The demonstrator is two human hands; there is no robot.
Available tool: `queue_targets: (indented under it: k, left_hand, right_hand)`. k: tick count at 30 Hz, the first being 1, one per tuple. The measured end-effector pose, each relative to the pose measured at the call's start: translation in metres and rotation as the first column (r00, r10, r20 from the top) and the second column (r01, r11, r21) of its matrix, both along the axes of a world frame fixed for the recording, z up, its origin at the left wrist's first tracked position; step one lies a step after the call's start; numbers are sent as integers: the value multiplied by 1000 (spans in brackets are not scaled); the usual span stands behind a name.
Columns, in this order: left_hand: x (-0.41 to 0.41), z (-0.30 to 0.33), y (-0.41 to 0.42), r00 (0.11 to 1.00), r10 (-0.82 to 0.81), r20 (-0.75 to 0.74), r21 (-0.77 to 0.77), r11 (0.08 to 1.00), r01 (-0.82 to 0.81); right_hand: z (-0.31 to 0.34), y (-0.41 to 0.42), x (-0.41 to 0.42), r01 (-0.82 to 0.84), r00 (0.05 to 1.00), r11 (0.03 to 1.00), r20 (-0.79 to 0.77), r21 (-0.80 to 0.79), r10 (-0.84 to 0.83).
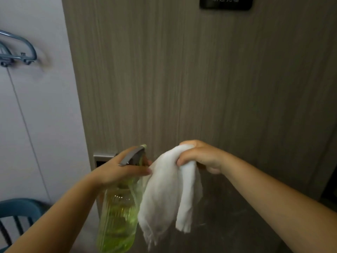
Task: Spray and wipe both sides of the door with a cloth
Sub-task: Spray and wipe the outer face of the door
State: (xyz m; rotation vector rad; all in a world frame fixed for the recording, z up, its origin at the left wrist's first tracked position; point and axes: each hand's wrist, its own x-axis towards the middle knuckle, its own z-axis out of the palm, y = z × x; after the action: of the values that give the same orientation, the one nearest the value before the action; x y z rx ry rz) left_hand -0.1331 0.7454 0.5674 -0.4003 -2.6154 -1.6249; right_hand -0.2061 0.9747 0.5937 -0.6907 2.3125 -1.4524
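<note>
Scanning left to right: metal rack (pixel 17 50) on the white wall (pixel 45 106), teal chair (pixel 20 210) bottom-left corner, neither relevant to the job.

Left hand (pixel 120 170) wraps the neck of the green spray bottle (pixel 118 216), fingers curled round the grey trigger head, nozzle aimed at the door (pixel 182 79). Bottle looks mostly full of yellow-green liquid; no label legible on it. Metal latch plate (pixel 104 157) at the door edge just behind that hand.

White cloth (pixel 167 194) hangs bunched in the middle, pinched at its top by the right hand (pixel 200 157), fingers curled over the fold. Cloth is close to the door but I can't tell if it touches it.

Progress, my read: early. No visible wet streaks or droplets on the wood-grain face, so spraying of this side looks not yet started or barely so. Wipe of this side plus the whole other side remain.

Writing: dark plaque (pixel 226 2) top right, pale Chinese characters, cropped and blurred, not readable.
</note>
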Motion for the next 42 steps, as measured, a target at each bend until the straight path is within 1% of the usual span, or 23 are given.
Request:
queue_targets:
  k: [1,3,5,6,9,11,13,16,18,19,21,24,25,27,29,30,31,33,34,35,36,39,42]
  left_hand:
    - [0,0,-5,998,53,-36,28,998,-52]
    - [3,0,-12,979,162,-125,26,987,-160]
    - [8,0,-10,960,199,-194,-9,979,-205]
    - [11,0,-5,959,186,-213,-42,979,-199]
    - [13,-2,12,961,154,-228,-191,961,-199]
    - [10,-7,21,960,174,-219,-217,951,-221]
    - [7,-11,29,954,226,-198,-198,944,-264]
    - [3,-17,37,944,282,-173,-153,939,-308]
    - [0,-19,39,936,323,-140,-86,938,-337]
    - [-1,-19,39,937,328,-122,-57,940,-337]
    - [-1,-17,36,948,307,-79,20,952,-306]
    - [-1,-17,31,958,276,-79,170,951,-260]
    - [-2,-17,31,956,277,-97,201,946,-253]
    - [-4,-19,29,949,283,-138,248,938,-243]
    - [-7,-19,25,953,258,-157,327,924,-196]
    - [-7,-17,23,958,232,-168,362,919,-159]
    - [-7,-16,21,961,212,-177,381,915,-132]
    - [-8,-15,17,957,220,-187,363,921,-141]
    - [-8,-14,17,953,238,-187,341,926,-165]
    - [-7,-14,18,950,254,-181,323,928,-186]
    - [-8,-15,19,951,259,-170,312,929,-198]
    - [-9,-16,20,952,284,-117,250,936,-248]
    - [-7,-16,15,974,213,-77,280,942,-184]
  right_hand:
    - [0,1,-4,94,995,994,51,-57,-91]
    - [1,3,-10,272,962,956,65,-111,-266]
    - [4,4,-11,396,918,908,31,-134,-396]
    - [5,3,-11,422,906,894,24,-150,-423]
    - [4,-5,-5,387,922,902,92,-193,-376]
    - [2,-12,-5,405,914,893,99,-197,-393]
    - [2,-19,-3,392,920,900,114,-193,-376]
    - [-1,-25,-1,376,910,903,268,-207,-317]
    - [-3,-25,2,312,912,916,350,-251,-215]
    - [-4,-25,4,253,927,928,344,-273,-151]
    - [-8,-23,6,109,959,950,281,-294,-24]
    - [-12,-27,9,-69,976,946,174,-316,129]
    - [-14,-30,10,-79,990,948,83,-310,109]
    - [-20,-39,15,-13,982,954,-184,-300,-45]
    - [-30,-45,18,150,877,939,-397,-309,-271]
    - [-36,-46,18,217,845,929,-418,-301,-333]
    - [-39,-45,17,228,878,934,-356,-274,-319]
    - [-43,-44,13,55,992,959,-91,-279,-84]
    - [-44,-43,12,-30,999,957,4,-290,32]
    - [-45,-42,10,-86,993,955,50,-285,104]
    - [-44,-41,10,-108,989,954,65,-281,131]
    - [-45,-40,9,-32,997,957,52,-287,49]
    - [-47,-34,7,18,992,937,124,-348,27]
